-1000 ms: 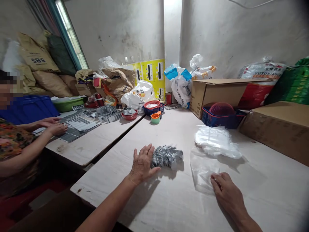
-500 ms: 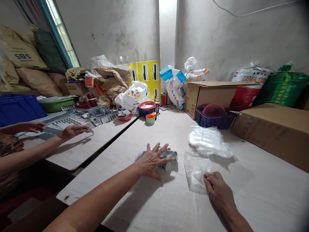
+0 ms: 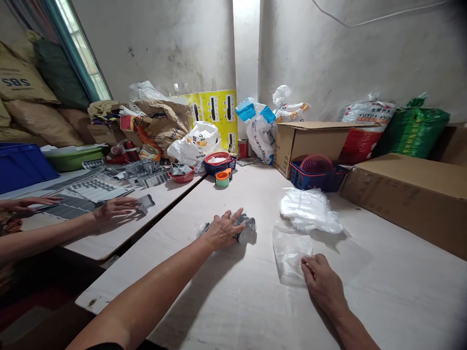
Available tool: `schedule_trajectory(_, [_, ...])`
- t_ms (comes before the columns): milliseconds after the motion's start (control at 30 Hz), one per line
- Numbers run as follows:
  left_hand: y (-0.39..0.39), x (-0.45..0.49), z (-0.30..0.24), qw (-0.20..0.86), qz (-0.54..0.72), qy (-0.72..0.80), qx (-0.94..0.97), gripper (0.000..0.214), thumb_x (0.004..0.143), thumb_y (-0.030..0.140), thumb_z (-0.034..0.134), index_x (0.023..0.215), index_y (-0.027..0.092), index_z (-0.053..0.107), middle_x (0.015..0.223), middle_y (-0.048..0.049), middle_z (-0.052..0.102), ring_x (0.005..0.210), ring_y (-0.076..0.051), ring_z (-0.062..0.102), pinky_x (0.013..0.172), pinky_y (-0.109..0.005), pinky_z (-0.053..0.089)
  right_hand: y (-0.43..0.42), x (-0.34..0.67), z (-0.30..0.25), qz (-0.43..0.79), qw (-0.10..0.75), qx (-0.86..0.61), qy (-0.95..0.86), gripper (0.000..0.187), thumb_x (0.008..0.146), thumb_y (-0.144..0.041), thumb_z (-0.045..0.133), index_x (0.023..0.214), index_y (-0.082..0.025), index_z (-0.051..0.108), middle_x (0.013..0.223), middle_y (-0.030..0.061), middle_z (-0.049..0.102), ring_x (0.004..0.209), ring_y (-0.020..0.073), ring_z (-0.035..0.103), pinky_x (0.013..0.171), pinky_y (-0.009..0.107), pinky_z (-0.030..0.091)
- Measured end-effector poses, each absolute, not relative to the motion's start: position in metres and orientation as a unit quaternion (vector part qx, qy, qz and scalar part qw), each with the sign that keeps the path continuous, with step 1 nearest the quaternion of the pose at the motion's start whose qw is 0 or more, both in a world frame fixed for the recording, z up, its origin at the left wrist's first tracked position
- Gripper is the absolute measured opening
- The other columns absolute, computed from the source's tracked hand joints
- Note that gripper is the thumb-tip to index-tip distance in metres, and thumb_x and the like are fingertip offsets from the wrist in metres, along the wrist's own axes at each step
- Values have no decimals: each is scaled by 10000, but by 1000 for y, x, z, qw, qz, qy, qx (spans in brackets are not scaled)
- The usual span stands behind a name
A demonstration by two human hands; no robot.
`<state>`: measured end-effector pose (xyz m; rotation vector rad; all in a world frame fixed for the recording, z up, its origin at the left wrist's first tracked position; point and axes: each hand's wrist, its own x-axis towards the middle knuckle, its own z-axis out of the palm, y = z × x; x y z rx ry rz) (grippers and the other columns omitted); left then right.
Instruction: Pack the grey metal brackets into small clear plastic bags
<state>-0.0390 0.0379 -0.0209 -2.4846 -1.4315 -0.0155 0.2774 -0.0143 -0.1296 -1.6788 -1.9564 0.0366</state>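
My left hand [image 3: 222, 228] lies over a bundle of small grey packets [image 3: 246, 229] on the pale table [image 3: 255, 301], its fingers curled round the top of the pile. My right hand [image 3: 321, 284] rests with bent fingers on the near edge of a flat clear plastic bag [image 3: 290, 250], pressing it to the table. A heap of more clear bags [image 3: 308, 210] lies just beyond that bag.
Cardboard boxes [image 3: 408, 194] line the right side, with a blue basket [image 3: 315, 177] holding a red lid. A small orange and green cup [image 3: 222, 179] and a red basket [image 3: 218, 161] stand further back. At the left table [image 3: 120, 233] another person's hands [image 3: 115, 208] handle grey sheets.
My left hand slid from the bundle's left side onto its top and closed round it. My right hand stayed on the bag. The other person's hand reached rightwards across the grey sheets.
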Motion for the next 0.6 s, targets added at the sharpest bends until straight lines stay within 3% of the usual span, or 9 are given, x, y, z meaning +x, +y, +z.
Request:
schedule_trajectory(200, [51, -47, -24, 150, -20, -522, -839, 531, 723, 251, 605, 1224, 366, 473, 1492, -41, 161, 1229, -384, 316, 806, -527, 412, -13, 277, -130, 12, 281, -625, -729, 317, 893, -349, 329, 919, -229, 622, 900, 32, 516, 686, 130, 562, 550, 231, 396])
schedule_trajectory(333, [53, -48, -27, 142, -30, -531, -835, 589, 696, 273, 631, 1253, 348, 454, 1483, -74, 181, 1238, -419, 297, 845, -614, 351, -13, 278, -132, 16, 278, -629, -726, 324, 889, -368, 331, 929, -237, 624, 914, 30, 522, 702, 132, 576, 561, 234, 406])
schedule_trajectory(467, [49, -45, -27, 107, 4, -531, -841, 819, 612, 433, 691, 1345, 341, 336, 1487, -124, 153, 1264, -469, 224, 889, -721, 194, -12, 284, -139, 16, 287, -624, -727, 324, 866, -407, 355, 927, -247, 629, 934, 31, 543, 730, 149, 590, 579, 252, 427])
schedule_trajectory(600, [42, -56, -18, 91, -23, -520, -849, 949, 602, 608, 645, 1398, 356, 196, 1477, -113, 200, 1291, -441, 183, 928, -732, 65, -10, 291, -148, 5, 330, -595, -733, 295, 801, -431, 420, 849, -261, 657, 894, 43, 587, 735, 174, 599, 589, 273, 450])
